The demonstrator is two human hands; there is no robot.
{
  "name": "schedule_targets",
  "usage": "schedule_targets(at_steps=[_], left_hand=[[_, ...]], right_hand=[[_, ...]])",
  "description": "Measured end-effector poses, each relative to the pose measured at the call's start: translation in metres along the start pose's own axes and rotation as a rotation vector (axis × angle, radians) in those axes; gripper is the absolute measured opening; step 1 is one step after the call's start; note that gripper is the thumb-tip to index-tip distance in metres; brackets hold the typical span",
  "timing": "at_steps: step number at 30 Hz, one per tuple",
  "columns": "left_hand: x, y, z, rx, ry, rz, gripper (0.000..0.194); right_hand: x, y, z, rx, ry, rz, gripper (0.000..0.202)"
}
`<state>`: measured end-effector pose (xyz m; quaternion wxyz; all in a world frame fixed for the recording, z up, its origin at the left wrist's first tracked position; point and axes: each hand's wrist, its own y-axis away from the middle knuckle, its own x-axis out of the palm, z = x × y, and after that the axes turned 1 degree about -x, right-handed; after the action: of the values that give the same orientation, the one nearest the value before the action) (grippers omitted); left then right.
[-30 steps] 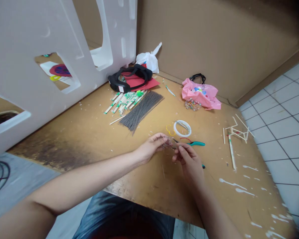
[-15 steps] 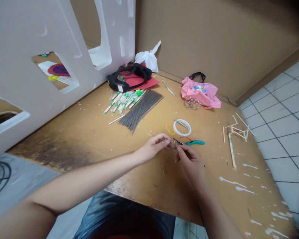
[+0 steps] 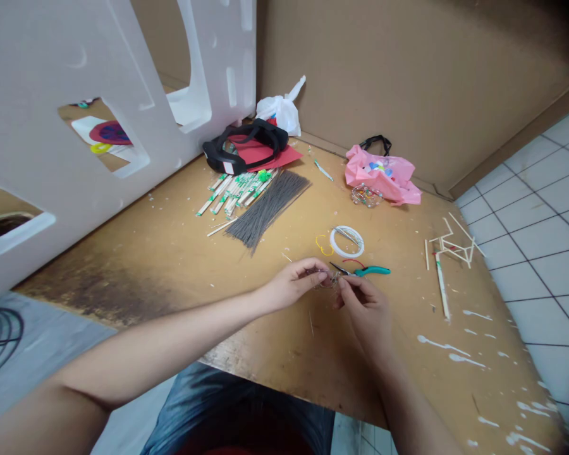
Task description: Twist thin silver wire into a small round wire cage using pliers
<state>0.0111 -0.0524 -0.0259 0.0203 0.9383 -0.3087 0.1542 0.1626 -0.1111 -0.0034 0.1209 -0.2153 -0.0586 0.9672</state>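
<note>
Between my hands is a small tangle of thin wire, its details too fine to make out. My left hand pinches its left side between thumb and fingers. From the right, my right hand grips the wire's other side with closed fingertips. Just beyond the fingers lie pliers with teal handles, their dark jaws toward the wire. A white ring with thin metal pieces across it rests behind the pliers, beside a yellow bent wire.
Behind are a bundle of grey wires, green-wrapped chopsticks, a black headset and a pink bag. A stick frame lies right. A white plastic panel stands left on the wooden table.
Both hands have shifted very slightly, and the wire tangle between the fingertips has turned a little. The pliers and other objects stay in place.
</note>
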Motion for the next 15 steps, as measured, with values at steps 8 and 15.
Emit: schedule_targets(at_steps=[8,15], left_hand=[[0.0021,0.0007,0.0005,0.020,-0.008,-0.014,0.020],[0.0003,0.0005,0.0005,-0.009,-0.038,0.007,0.020]], right_hand=[[-0.0008,0.0007,-0.0040,-0.020,0.040,0.010,0.018],[-0.0007,0.0024,-0.0042,-0.071,0.167,-0.002,0.018]])
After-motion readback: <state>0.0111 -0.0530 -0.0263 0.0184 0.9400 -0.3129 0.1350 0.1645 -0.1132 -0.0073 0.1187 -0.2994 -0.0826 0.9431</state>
